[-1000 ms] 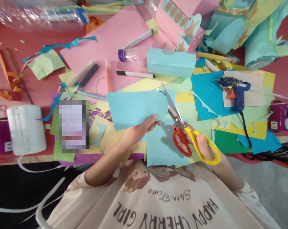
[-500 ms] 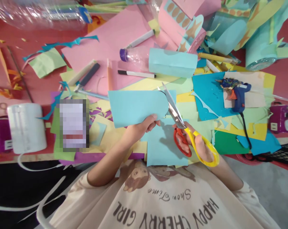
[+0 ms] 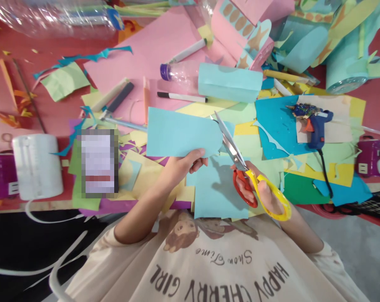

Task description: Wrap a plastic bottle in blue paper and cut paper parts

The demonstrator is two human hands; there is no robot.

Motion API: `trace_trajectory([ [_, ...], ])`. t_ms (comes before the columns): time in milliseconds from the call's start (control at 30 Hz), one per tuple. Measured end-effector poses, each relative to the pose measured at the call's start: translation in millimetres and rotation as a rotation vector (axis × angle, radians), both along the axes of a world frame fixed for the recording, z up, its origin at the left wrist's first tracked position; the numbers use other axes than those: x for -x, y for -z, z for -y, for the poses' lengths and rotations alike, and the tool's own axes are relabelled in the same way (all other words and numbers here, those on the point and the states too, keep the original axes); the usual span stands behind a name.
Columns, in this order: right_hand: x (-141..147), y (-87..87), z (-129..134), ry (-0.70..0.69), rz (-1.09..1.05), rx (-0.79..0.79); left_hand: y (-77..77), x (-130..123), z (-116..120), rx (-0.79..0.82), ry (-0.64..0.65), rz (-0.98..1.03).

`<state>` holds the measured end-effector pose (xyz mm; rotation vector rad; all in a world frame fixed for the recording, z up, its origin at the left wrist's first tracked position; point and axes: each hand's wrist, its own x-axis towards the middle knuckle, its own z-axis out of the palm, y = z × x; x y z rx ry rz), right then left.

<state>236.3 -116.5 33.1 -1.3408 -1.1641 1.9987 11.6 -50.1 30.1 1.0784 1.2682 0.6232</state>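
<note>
Light-blue paper piece [image 3: 180, 134], on the wearer's side of the sleeved bottle [image 3: 211, 79], now tilts its left end nearer that bottle than 0.5 seconds ago, apparently re-angling its rounded end against 2 parted scissors [image 3: 235, 158] blades. Left hand [image 3: 191, 161] pinches paper; right hand [image 3: 266, 196] grips handles.

The screen [image 3: 98, 157] is too pixelated to read.

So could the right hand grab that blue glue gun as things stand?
Probably not straight away: the right hand is holding the scissors, though the way across to the blue glue gun looks free.
</note>
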Motion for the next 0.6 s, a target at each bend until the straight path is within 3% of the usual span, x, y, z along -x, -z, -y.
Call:
trace_trajectory([
  [133,-1.6,-1.8,-0.4,0.006,-0.126,0.004,2.7,3.7,0.1,0.006,-0.017,-0.021],
  [600,-6.1,-7.6,-1.5,-0.026,-0.05,-0.025,5.7,10.0,-3.0,0.027,-0.075,-0.006],
])
